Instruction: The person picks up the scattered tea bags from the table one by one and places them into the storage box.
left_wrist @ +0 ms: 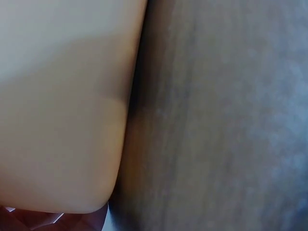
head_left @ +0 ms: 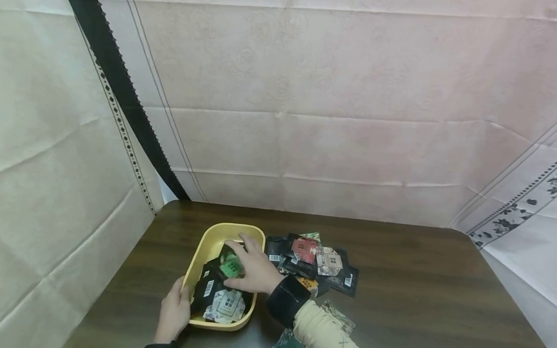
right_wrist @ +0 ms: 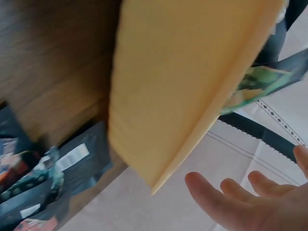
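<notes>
A yellow plastic basin (head_left: 203,253) stands on the table with several black sachets in it. One sachet has a green label (head_left: 231,266); another, nearer the front, has a whitish label (head_left: 228,304). My left hand (head_left: 174,311) grips the basin's left side at the rim, and its fingers (left_wrist: 72,222) show past the basin's edge in the left wrist view. Above the basin, my right hand (head_left: 256,268) reaches in from the right with fingers spread and holding nothing. In the right wrist view its fingertips (right_wrist: 195,182) are apart from the basin's wall (right_wrist: 178,72).
To the right of the basin lies a loose pile of dark sachets with red (head_left: 305,250), whitish (head_left: 329,263) and orange labels. A green sachet (head_left: 293,347) lies at the front, partly beside my right sleeve (head_left: 325,332). Pale cloth (head_left: 309,93) hangs behind the brown table (head_left: 417,281).
</notes>
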### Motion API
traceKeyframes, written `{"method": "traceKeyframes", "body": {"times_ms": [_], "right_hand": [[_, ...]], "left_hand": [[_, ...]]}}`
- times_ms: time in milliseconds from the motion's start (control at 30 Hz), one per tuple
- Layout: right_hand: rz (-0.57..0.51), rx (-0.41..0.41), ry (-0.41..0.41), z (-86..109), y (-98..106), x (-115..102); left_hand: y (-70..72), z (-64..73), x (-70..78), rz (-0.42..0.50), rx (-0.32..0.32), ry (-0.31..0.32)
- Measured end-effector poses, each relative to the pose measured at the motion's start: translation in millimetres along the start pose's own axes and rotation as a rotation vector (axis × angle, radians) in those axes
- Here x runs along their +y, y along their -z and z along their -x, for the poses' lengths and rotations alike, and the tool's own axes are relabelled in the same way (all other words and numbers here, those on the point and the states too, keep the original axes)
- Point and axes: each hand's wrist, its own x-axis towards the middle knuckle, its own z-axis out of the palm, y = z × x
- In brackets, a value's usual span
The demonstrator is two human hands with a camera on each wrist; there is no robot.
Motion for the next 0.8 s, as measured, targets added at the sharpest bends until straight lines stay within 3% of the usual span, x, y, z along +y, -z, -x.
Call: {"method": "traceKeyframes", "body": {"times_ms": [367,600,800], "right_hand": [[0.02,0.009,-0.032,41.5,16,24],[0.15,-0.017,-0.084,94.9,26,55],[0.197,-0.12,-0.186,140.1,34,75]], "left_hand": [[1.7,-0.2,1.8,0.002,0.009,-0.014],[0.3,-0.7,-0.3,-0.008,0.014,-0.028],[0.6,0.2,-0.1,-0.015,0.035,-0.047]]}}
